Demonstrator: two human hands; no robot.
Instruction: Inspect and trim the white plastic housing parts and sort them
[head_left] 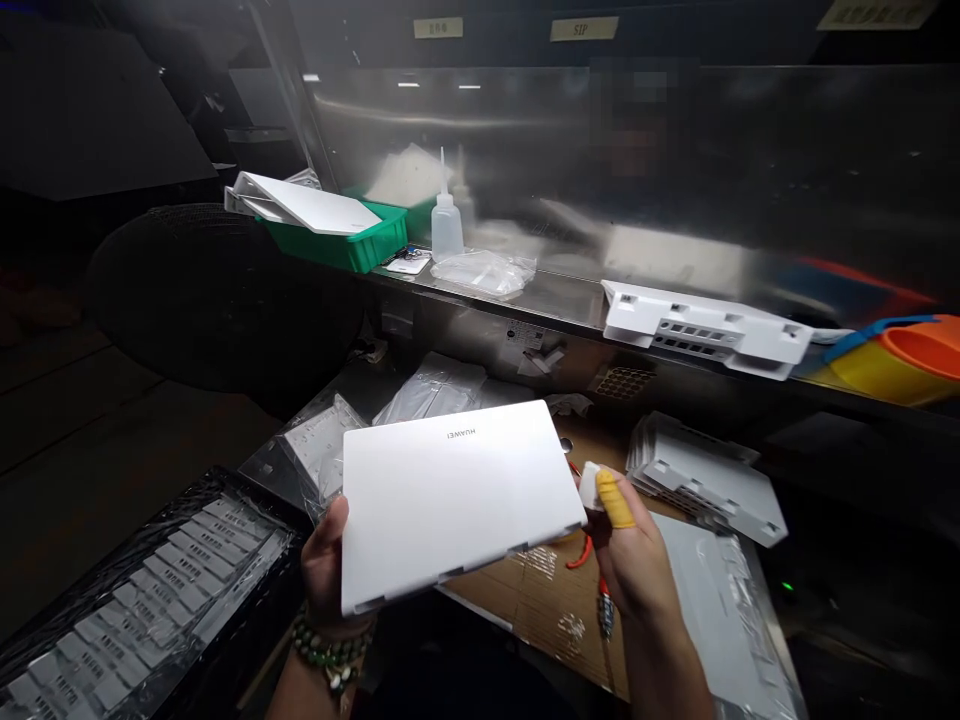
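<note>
A white plastic cover [457, 500] with upside-down HUAWEI lettering is held up, tilted, over the workbench. My left hand [326, 560] grips its left edge, thumb on the front and the other fingers hidden behind. By the cover's right edge, my right hand [626, 545] is closed, pinching a small white block [590, 487] whose material I cannot make out. A yellow finger cot [615, 500] covers the thumb of that hand. Below lies brown cardboard [540, 610], with red-handled pliers [605, 605] partly hidden by my right hand.
On the shelf stand a green bin [367, 245] with white covers, a squeeze bottle [447, 228], a plastic bag [487, 272] and a white slotted housing [705, 330]. Stacked white housings [705, 480] lie at right. A black tray [225, 490] at left holds several white parts.
</note>
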